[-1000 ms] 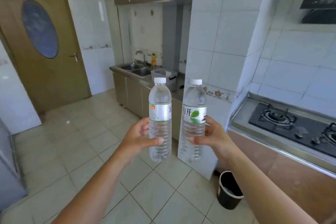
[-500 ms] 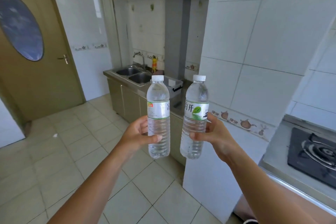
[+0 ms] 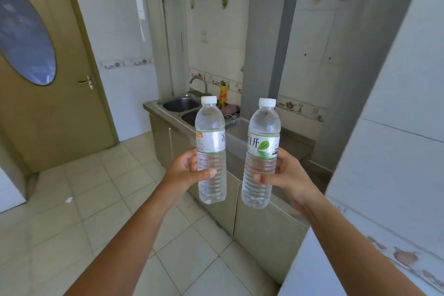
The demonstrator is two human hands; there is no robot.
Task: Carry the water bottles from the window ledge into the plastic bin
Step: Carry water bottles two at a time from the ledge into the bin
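Two clear water bottles with white caps are held upright in front of me. My left hand [image 3: 185, 170] grips the left bottle [image 3: 211, 137] around its ribbed middle, thumb across the front. My right hand [image 3: 286, 175] grips the right bottle [image 3: 263, 137], which carries a green leaf label. The bottles stand side by side, a small gap between them. Behind them on the steel counter sits a clear plastic bin [image 3: 236, 131], mostly hidden by the bottles. The window ledge is out of view.
A steel double sink [image 3: 179, 104] with a tap [image 3: 199, 81] sits beyond the bottles on low cabinets [image 3: 262, 228]. A white tiled wall corner [image 3: 384, 151] juts in close on the right. A brown door [image 3: 48, 94] stands at left, tiled floor [image 3: 79, 211] between.
The view has swung left and moved closer to the sink counter; the stove and black bucket have left the view. Both hands still hold their bottles upright.
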